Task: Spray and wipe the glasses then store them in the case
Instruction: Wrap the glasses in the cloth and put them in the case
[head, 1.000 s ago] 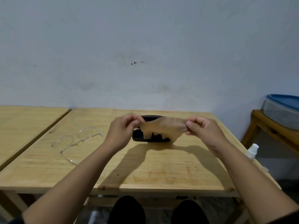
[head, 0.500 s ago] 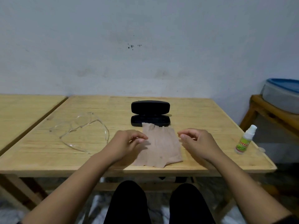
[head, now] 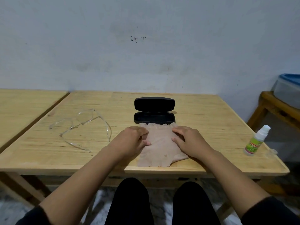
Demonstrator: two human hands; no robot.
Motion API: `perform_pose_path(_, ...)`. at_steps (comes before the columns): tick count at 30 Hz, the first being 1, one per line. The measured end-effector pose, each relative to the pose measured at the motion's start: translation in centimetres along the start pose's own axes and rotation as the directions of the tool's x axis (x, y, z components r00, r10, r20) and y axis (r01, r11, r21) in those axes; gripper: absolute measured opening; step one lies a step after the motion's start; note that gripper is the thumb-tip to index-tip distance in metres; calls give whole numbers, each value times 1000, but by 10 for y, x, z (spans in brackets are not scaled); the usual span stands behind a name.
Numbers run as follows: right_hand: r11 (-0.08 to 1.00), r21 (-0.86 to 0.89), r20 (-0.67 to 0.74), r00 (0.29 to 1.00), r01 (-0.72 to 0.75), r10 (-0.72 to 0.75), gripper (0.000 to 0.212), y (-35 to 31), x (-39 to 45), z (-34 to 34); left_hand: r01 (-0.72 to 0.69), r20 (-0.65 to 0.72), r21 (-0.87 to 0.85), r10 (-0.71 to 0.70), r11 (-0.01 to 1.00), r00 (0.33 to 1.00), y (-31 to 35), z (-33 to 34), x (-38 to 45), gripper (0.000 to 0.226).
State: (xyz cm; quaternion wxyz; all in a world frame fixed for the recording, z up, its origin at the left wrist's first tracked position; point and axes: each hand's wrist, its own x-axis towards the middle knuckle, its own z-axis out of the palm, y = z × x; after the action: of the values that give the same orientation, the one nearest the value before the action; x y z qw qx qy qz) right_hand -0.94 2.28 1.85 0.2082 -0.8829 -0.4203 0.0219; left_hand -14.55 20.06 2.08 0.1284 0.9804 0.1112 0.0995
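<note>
Biggest thing I see is the wooden table (head: pixel 203 111), pushed up to a pale wall, with a second table (head: pixel 24 103) butted against its left side. Off to the right a wooden stand (head: pixel 276 108) carries a plastic tub with a blue lid (head: pixel 289 90).

Next down, the beige cloth (head: pixel 159 148) lies flat at the near edge of the table, centre, its far edge touching the black case (head: pixel 154 111). The case sits open just behind it, lid tipped back toward the wall, inside dark (can't make out any contents).

My left hand (head: pixel 131 140) presses on the cloth's left side, fingers curled loosely, gripping nothing. My right hand (head: pixel 188 140) rests on the cloth's right side, same thing, palm down and slack. The hands are apart, bare cloth between them.

The clear glasses (head: pixel 81 127) lie on the table left of the cloth, well apart from both hands, arms unfolded.

Smallest: the spray bottle (head: pixel 256 140) stands upright near the table's right edge, white nozzle, green label, a clear cap (head: pixel 273 151) just beside it.
</note>
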Motion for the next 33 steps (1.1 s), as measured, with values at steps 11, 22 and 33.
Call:
perform_pose_path(11, 977, 176, 25, 992, 118, -124, 31, 16, -53, -17, -58, 17, -132, 61, 989, 998, 5, 0, -44, 66)
perform_pose_path(22, 962, 240, 102, 982, 131, -159, 13, 16, -79, -39, -55, 90, -37, 58, 998, 994, 7, -8, -48, 86)
perform_pose_path(33, 999, -18, 108, 993, 43, -41, 54, -14, -37, -7, 12, 193, 71, -26, 997, 981, 7, -11, -31, 84)
